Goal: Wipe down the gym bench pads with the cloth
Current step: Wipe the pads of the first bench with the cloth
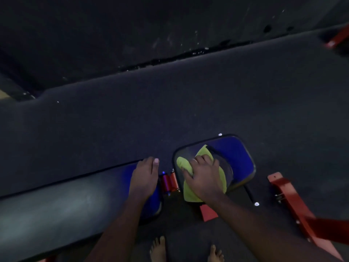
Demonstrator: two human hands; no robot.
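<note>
Right fingers [202,160] curled into bunched yellow cloth [190,194] on small blue seat pad [238,157]; left fingers [149,162] relaxed on long pad [66,205].

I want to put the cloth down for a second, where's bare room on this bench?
The long pad is bare left of the left hand resting on its end. The small pad has only a blue strip free, right of the cloth under the right hand. The gap between pads is crowded by red frame parts.

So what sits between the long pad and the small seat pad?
In the head view, red metal frame parts fill the narrow gap between the long pad and the seat pad.
</note>
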